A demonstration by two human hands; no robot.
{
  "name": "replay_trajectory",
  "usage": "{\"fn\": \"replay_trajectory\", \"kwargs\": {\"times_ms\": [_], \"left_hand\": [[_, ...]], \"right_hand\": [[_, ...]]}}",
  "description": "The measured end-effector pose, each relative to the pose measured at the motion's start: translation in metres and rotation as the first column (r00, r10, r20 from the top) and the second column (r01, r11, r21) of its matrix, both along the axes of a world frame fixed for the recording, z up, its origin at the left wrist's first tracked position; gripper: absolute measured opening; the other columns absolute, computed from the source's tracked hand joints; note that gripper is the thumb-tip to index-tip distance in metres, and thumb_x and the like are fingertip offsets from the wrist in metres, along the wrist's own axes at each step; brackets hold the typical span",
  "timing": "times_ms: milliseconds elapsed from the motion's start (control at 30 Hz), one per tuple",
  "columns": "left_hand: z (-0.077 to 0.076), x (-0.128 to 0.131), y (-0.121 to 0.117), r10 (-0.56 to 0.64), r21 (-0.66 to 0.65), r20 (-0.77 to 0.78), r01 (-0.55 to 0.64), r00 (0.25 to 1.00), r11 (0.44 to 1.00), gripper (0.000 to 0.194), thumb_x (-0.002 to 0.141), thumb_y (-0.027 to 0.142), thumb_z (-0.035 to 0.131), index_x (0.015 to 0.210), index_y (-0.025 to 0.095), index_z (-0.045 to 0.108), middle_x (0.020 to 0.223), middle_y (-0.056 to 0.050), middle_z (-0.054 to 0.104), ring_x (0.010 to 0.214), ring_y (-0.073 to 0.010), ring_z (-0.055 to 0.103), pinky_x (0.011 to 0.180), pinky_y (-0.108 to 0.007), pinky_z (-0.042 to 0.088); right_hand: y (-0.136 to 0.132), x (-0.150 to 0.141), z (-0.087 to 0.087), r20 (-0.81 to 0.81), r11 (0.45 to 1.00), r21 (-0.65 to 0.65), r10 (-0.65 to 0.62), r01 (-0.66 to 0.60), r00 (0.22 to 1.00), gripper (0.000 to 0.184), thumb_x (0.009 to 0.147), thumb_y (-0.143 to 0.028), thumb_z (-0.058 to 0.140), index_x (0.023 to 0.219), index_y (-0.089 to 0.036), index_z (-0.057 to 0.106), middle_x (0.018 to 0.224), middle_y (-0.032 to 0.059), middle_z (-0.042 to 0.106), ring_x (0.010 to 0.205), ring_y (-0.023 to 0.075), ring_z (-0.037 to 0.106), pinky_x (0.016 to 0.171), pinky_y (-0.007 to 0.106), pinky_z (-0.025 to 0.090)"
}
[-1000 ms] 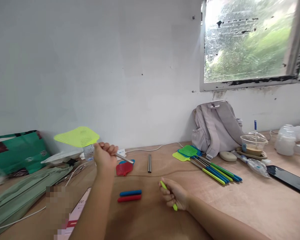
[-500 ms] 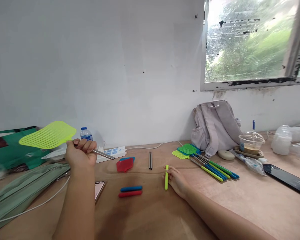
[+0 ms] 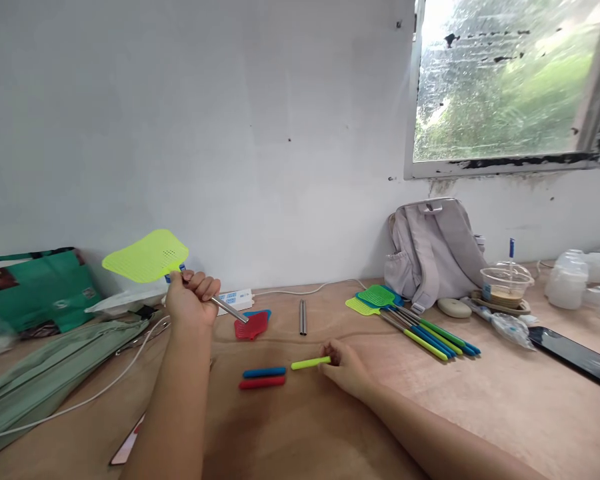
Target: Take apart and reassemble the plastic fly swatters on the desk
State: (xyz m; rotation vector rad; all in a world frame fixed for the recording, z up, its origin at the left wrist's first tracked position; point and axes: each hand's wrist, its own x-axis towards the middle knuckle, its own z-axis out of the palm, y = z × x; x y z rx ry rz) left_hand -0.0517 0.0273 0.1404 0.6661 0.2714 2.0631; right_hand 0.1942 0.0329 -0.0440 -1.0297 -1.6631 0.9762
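Note:
My left hand (image 3: pixel 190 303) is closed round the metal rod of a yellow-green fly swatter (image 3: pixel 146 256), held up above the table's left side with the mesh head pointing left. My right hand (image 3: pixel 345 367) pinches one end of a yellow-green handle sleeve (image 3: pixel 310 363), which lies almost flat on the wooden table (image 3: pixel 480 413). Just left of it lie a blue sleeve (image 3: pixel 264 372) and a red sleeve (image 3: pixel 261 383) side by side. A red swatter head (image 3: pixel 251 327) and two bare metal rods (image 3: pixel 303 316) lie farther back.
Several finished swatters (image 3: pixel 415 323) are piled at centre right before a grey backpack (image 3: pixel 433 250). A drink cup (image 3: pixel 505 285), a dark phone (image 3: pixel 575 357) and plastic bottles stand on the right. A power strip (image 3: pixel 233 299), white cable, green cloth (image 3: pixel 45 380) and green bag occupy the left.
My left hand swung the swatter back to the right. My right hand turned the yellow-green sleeve from upright to lying sideways, pointing left toward the blue and red sleeves.

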Motion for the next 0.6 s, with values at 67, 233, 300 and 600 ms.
{"fn": "replay_trajectory", "kwargs": {"times_ms": [67, 233, 300, 600], "left_hand": [[0.000, 0.003, 0.000, 0.006, -0.015, -0.038, -0.006, 0.999, 1.000, 0.040, 0.091, 0.029, 0.023, 0.054, 0.017, 0.032, 0.037, 0.009, 0.014, 0.028, -0.0048, 0.012, 0.027, -0.016, 0.015], [0.001, 0.008, -0.002, 0.014, -0.041, -0.143, -0.020, 0.990, 0.999, 0.041, 0.091, 0.031, 0.025, 0.052, 0.017, 0.033, 0.036, 0.009, 0.015, 0.027, -0.0050, 0.012, 0.027, -0.016, 0.014], [0.001, 0.008, -0.002, -0.004, -0.048, -0.193, -0.006, 0.981, 0.999, 0.042, 0.090, 0.032, 0.027, 0.052, 0.017, 0.033, 0.036, 0.009, 0.016, 0.027, -0.0046, 0.013, 0.027, -0.016, 0.014], [-0.005, 0.016, -0.001, -0.240, -0.207, -0.407, 0.167, 0.881, 0.964, 0.037, 0.087, 0.034, 0.034, 0.054, 0.017, 0.035, 0.038, 0.010, 0.020, 0.026, -0.0034, 0.016, 0.028, -0.014, 0.017]], "right_hand": [[-0.004, 0.000, 0.001, 0.119, 0.997, 0.078, -0.013, 0.004, 0.993, 0.017, 0.055, -0.008, 0.050, 0.068, -0.018, 0.051, 0.057, -0.0043, 0.050, 0.053, 0.0099, 0.045, 0.048, 0.020, 0.030], [-0.011, 0.000, 0.004, 0.233, 0.990, 0.143, -0.023, -0.011, 0.972, 0.019, 0.056, -0.007, 0.049, 0.069, -0.020, 0.054, 0.061, -0.0016, 0.055, 0.056, 0.0120, 0.048, 0.050, 0.021, 0.031], [-0.011, 0.000, 0.004, 0.228, 0.990, 0.143, -0.018, -0.015, 0.973, 0.019, 0.057, -0.007, 0.049, 0.069, -0.020, 0.055, 0.060, -0.0017, 0.055, 0.055, 0.0122, 0.047, 0.050, 0.021, 0.031], [-0.010, 0.000, 0.003, 0.218, 0.985, 0.172, -0.044, 0.007, 0.975, 0.018, 0.061, -0.008, 0.050, 0.070, -0.021, 0.059, 0.059, -0.0015, 0.054, 0.053, 0.0124, 0.045, 0.052, 0.023, 0.030]]}}
